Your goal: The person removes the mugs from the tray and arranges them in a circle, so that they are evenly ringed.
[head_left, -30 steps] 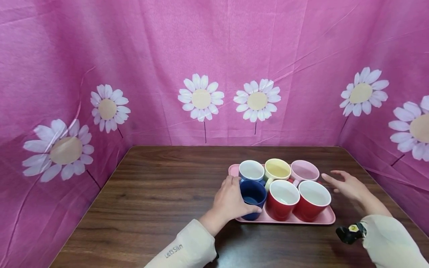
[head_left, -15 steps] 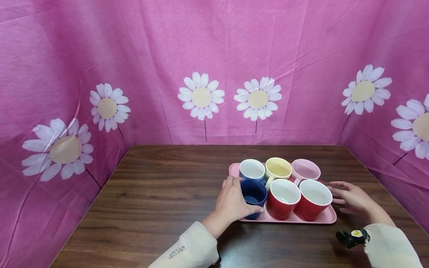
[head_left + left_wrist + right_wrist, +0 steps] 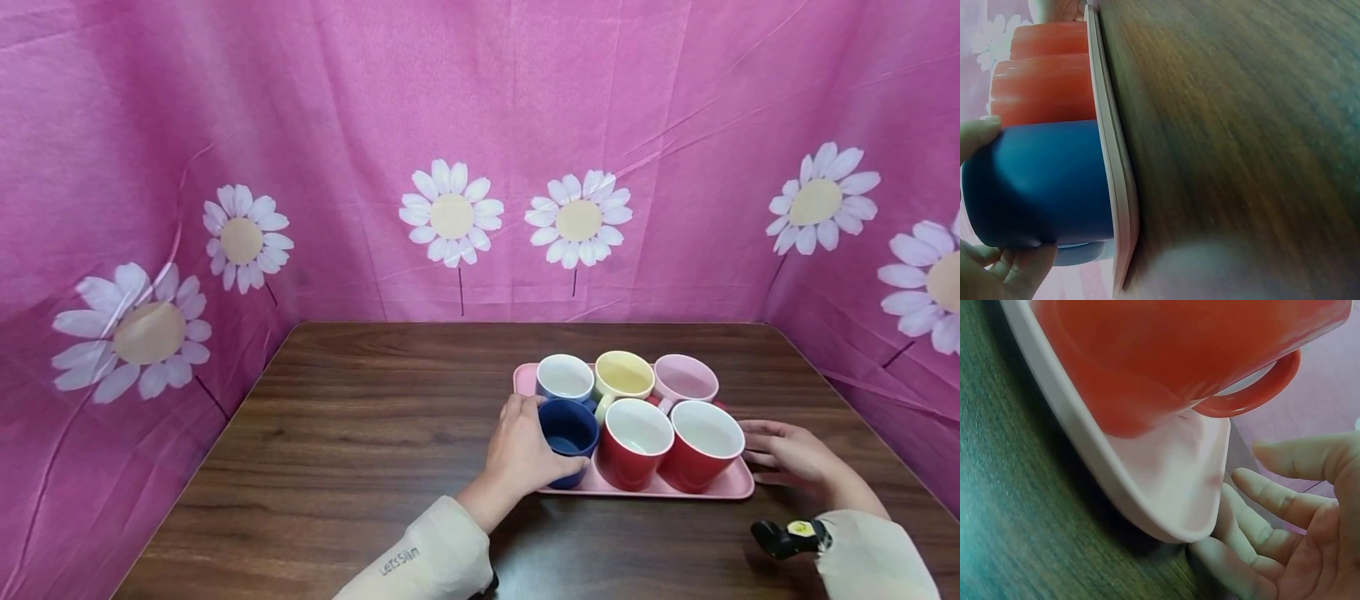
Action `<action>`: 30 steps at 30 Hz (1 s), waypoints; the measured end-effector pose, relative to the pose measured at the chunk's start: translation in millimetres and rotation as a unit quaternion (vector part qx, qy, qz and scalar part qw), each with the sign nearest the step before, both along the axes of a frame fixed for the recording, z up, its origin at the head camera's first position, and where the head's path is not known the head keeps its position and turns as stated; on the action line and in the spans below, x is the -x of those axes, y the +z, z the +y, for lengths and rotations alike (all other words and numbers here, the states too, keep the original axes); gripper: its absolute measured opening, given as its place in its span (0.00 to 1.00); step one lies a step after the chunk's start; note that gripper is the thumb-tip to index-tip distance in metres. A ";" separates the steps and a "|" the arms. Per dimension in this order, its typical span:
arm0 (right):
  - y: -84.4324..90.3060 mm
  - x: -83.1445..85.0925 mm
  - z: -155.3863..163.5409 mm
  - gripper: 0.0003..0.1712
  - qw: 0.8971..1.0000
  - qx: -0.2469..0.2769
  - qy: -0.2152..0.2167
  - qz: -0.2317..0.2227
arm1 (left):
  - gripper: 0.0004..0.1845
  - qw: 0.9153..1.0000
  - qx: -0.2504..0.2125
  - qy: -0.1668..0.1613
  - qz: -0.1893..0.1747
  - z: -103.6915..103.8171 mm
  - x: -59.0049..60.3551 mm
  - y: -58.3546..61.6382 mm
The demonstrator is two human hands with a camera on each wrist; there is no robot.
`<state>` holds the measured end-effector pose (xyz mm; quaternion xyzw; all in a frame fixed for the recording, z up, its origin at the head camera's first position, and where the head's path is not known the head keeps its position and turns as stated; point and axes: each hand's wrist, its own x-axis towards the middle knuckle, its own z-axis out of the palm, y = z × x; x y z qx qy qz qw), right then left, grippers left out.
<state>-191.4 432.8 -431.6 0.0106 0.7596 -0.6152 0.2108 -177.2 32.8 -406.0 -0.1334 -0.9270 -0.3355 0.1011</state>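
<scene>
A pink tray point(image 3: 727, 487) stands on the table, carrying a front and a back row of mugs. My left hand point(image 3: 517, 450) grips the dark blue mug point(image 3: 572, 429) at the front left, its thumb on the near side and its fingers round the far side. In the left wrist view the mug's base meets the tray floor. Beside it are a middle red mug point(image 3: 628, 467) and a right red mug point(image 3: 693, 465), both white inside. At the tray's right end my right hand point(image 3: 798, 454) has loosely bent fingers, fingertips right at the tray rim point(image 3: 1172, 525).
Behind stand a blue mug with a white inside point(image 3: 564, 377), a yellow mug point(image 3: 624, 375) and a pink mug point(image 3: 686, 377), packed close together. The brown wooden table point(image 3: 360, 417) reaches a pink curtain point(image 3: 337, 125) with printed daisies.
My right hand has come down and in toward the tray's right edge, its fingers now beside the rim. The left hand keeps its hold on the dark blue mug.
</scene>
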 end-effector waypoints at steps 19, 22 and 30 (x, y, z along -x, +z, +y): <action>-7.0 -6.9 -10.9 0.28 0.995 -0.091 -0.030 0.038 | 0.44 1.000 -0.007 -0.010 0.018 -7.6 -0.5 23.6; -5.7 -7.4 -11.9 0.28 0.994 -0.095 -0.029 0.038 | 0.45 1.000 -0.019 -0.020 0.012 -10.2 0.7 32.0; -5.0 -5.7 -12.3 0.30 0.991 -0.120 -0.033 0.043 | 0.46 0.999 -0.018 -0.036 0.002 -18.5 3.3 53.5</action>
